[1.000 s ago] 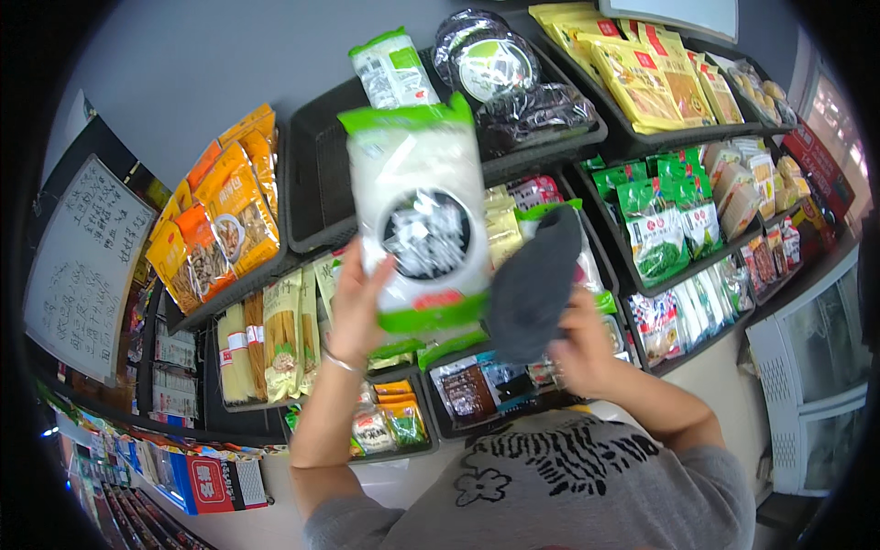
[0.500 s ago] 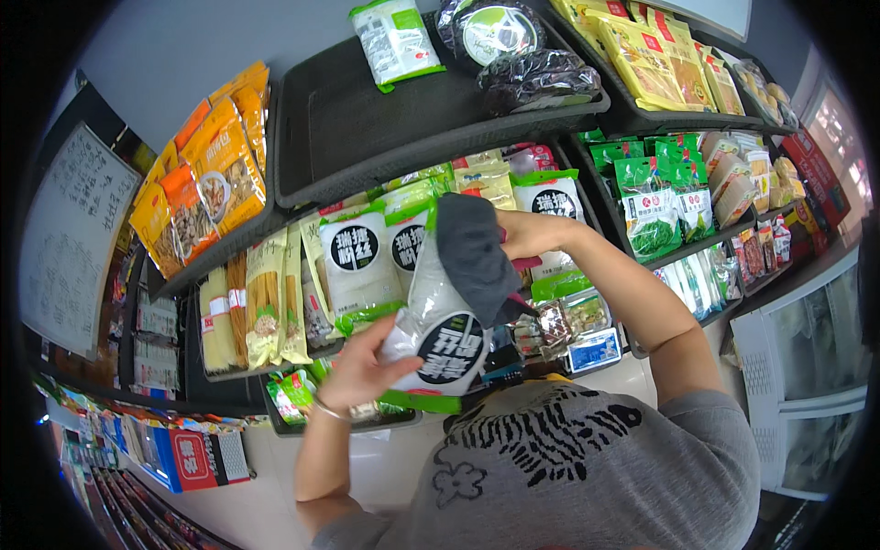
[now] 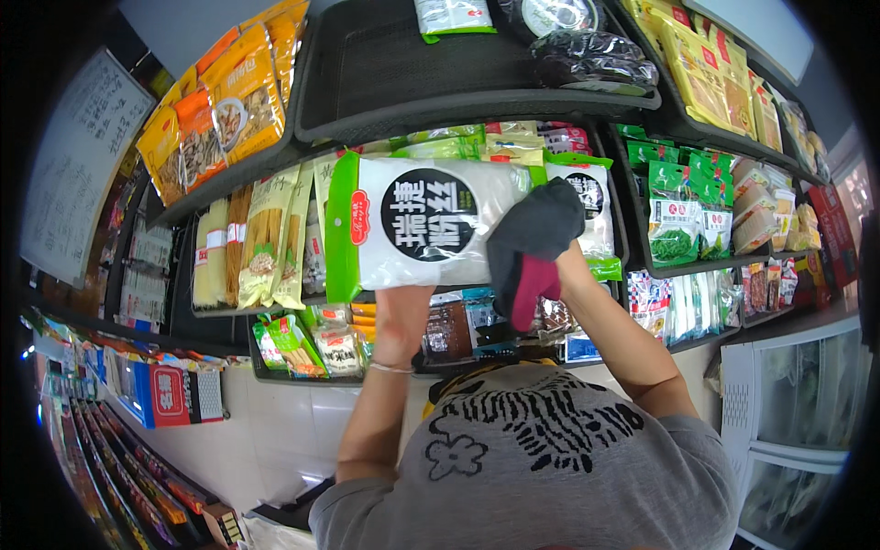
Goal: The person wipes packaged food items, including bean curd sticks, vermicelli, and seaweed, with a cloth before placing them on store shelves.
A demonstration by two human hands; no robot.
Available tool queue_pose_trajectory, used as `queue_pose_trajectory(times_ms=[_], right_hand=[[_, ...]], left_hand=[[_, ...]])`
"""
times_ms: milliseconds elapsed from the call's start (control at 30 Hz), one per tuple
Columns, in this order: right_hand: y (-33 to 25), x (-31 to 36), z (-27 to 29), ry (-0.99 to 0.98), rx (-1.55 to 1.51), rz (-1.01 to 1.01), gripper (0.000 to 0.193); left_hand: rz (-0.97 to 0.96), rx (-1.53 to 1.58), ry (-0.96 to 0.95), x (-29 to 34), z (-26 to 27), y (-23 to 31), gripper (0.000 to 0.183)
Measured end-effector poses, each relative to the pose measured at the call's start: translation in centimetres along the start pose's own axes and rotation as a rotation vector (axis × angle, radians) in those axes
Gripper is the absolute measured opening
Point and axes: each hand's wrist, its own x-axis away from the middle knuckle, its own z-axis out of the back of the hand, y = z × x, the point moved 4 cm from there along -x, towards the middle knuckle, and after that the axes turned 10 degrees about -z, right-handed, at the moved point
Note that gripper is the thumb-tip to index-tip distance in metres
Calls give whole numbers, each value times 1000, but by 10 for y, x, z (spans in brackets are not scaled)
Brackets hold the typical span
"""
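A bag of white glass noodles (image 3: pixel 477 231) with green ends and a round black label lies sideways in front of me, above the middle shelf tray. My left hand (image 3: pixel 403 298) holds it up from below; its fingers are hidden behind the bag. In my right hand (image 3: pixel 570 264) is a dark grey cloth (image 3: pixel 536 229) with a maroon side, pressed against the bag's right end. The cloth covers most of that hand's fingers. Another green-edged noodle bag (image 3: pixel 594 206) stands in the tray just beyond.
Above is a black tray (image 3: pixel 367 82) with dark wrapped packs (image 3: pixel 596 60). Orange pouches (image 3: pixel 240 92) stand at the left, green pouches (image 3: pixel 674 202) at the right. Low packets fill a bottom tray (image 3: pixel 275 374). A glass-door cabinet (image 3: pixel 797 394) stands at the lower right.
The noodle bag has been raised and turned from a slanted position to lie sideways. My left hand has gone from its near side to beneath it; the cloth has moved right to its end.
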Motion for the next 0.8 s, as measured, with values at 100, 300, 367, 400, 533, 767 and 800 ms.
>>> queue_pose_trajectory(times_ms=[100, 300, 367, 400, 533, 767, 800], right_hand=[[13, 0, 8, 50, 548, 346, 30], [7, 14, 26, 250, 530, 647, 21], [-1, 21, 3, 109, 906, 844, 24], [7, 17, -11, -7, 864, 799, 34], [-11, 50, -99, -138, 1325, 1126, 78], [-61, -8, -92, -9, 1090, 901, 57], [-47, 6, -100, 48, 1120, 905, 58]], left_hand=[[-89, 183, 458, -26, -13, 0, 59], [-152, -92, 538, -22, 2, 8, 58], [-137, -340, 503, -17, 6, 3, 59], [-123, -566, 458, -10, 13, -7, 59], [63, -301, 414, 19, 18, -46, 49], [-85, -239, 399, 13, -27, -37, 30], [-122, -199, 414, 18, -16, -41, 31]])
